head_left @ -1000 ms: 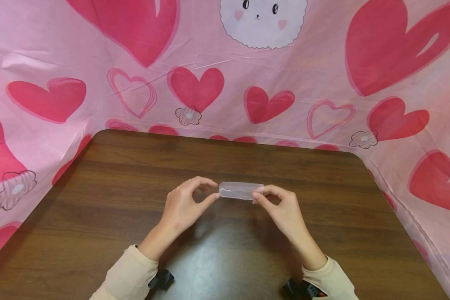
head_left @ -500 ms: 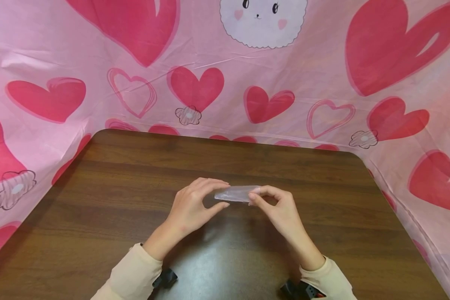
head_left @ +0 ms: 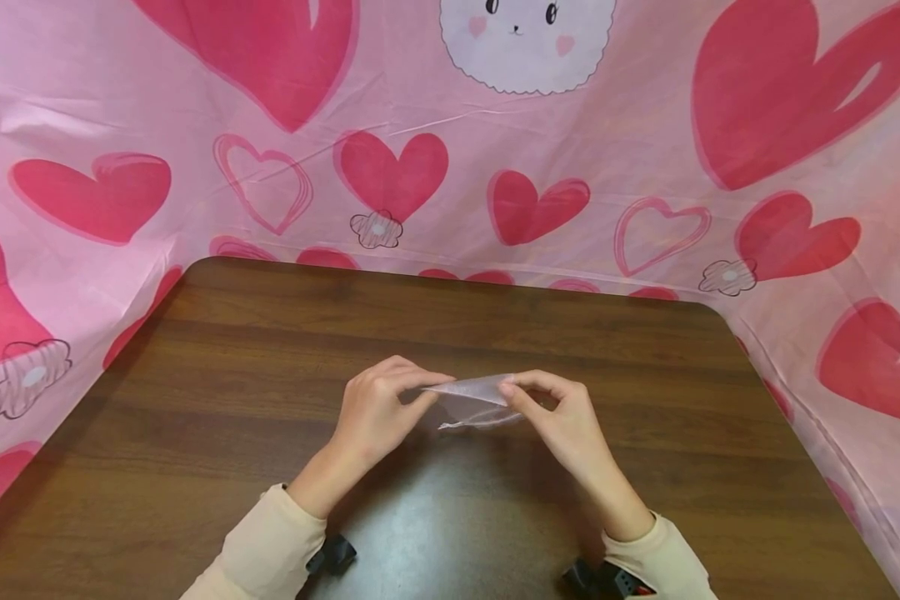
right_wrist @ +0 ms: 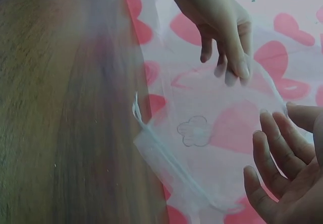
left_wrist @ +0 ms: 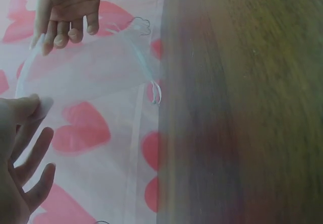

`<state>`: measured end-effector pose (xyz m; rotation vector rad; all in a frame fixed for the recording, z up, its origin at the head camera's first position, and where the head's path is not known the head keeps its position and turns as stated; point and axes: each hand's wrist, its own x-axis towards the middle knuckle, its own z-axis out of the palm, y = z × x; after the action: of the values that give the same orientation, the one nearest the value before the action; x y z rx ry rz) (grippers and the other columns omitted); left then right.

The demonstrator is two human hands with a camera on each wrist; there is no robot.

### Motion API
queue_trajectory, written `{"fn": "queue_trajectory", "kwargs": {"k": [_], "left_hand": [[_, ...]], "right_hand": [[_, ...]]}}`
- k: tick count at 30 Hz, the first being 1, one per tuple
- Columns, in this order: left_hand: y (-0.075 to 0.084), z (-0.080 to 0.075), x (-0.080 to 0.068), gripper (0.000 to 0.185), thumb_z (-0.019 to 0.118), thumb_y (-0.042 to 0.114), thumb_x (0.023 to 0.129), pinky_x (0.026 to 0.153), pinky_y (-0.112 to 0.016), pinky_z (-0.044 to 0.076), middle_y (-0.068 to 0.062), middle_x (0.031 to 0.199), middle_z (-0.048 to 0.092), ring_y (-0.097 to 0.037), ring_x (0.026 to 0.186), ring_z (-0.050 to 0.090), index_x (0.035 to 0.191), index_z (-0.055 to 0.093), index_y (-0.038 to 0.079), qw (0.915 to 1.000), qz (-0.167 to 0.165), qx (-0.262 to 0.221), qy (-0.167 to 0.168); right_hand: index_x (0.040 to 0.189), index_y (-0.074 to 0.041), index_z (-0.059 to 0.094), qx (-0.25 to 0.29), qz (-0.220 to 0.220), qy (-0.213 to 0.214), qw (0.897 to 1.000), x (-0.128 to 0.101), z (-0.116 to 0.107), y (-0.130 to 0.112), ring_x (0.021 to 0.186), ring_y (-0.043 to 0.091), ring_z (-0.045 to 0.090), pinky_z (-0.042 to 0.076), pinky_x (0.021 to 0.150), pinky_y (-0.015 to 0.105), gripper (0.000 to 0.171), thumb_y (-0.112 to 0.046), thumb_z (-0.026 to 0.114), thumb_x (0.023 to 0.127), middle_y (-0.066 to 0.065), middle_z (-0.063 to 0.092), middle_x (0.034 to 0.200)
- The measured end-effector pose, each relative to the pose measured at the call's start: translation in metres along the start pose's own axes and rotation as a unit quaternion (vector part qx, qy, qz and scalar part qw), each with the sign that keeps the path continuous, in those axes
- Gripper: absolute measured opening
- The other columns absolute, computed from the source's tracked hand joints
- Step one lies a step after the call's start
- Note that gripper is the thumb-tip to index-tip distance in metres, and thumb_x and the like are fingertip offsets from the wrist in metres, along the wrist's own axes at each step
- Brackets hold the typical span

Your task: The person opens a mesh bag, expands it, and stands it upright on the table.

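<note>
Head view shows a dark wood-grain table (head_left: 270, 400) with rounded far corners, enclosed on three sides by a pink cloth backdrop (head_left: 120, 100) printed with red hearts and a white cartoon face. Above the table's middle, the left hand (head_left: 378, 417) and right hand (head_left: 558, 421) each pinch an upper corner of a sheer translucent pouch (head_left: 474, 400), which hangs between them, clear of the wood.
</note>
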<state>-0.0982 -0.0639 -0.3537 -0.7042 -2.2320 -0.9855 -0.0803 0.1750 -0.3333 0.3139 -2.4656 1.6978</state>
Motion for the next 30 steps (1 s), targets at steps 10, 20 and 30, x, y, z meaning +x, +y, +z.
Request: {"fn": "queue_trajectory", "kwargs": {"k": [10,20,30], "left_hand": [[-0.002,-0.004,0.0,0.012,0.085,0.022,0.079,0.06,-0.032,0.048,0.015,0.08,0.071,-0.004,0.082,0.066,0.089,0.081,0.028,0.9972,-0.073,-0.017,0.002],[-0.001,-0.006,-0.001,0.007,0.083,0.024,0.082,0.071,-0.035,0.053,0.017,0.08,0.068,-0.002,0.079,0.063,0.088,0.08,0.026,0.9863,-0.14,-0.08,-0.034],[-0.001,-0.006,0.0,0.009,0.083,0.021,0.081,0.074,-0.038,0.053,0.017,0.08,0.07,-0.003,0.078,0.063,0.089,0.079,0.022,0.9808,-0.146,-0.125,-0.036]], "right_hand": [[0.098,-0.008,0.076,0.011,-0.035,0.017,0.999,0.001,-0.009,0.001,0.081,0.016,0.068,0.051,0.074,0.024,0.01,-0.013,0.075,0.089,0.002,0.074,0.09],[0.102,-0.007,0.075,0.011,-0.121,0.041,0.992,0.006,-0.007,0.008,0.084,0.012,0.065,0.048,0.075,0.022,0.021,0.003,0.077,0.083,0.007,0.073,0.095],[0.103,-0.009,0.074,-0.029,-0.072,-0.001,0.997,0.003,-0.002,0.014,0.075,0.015,0.063,0.05,0.067,0.024,0.021,-0.006,0.08,0.083,0.001,0.071,0.089]]}}
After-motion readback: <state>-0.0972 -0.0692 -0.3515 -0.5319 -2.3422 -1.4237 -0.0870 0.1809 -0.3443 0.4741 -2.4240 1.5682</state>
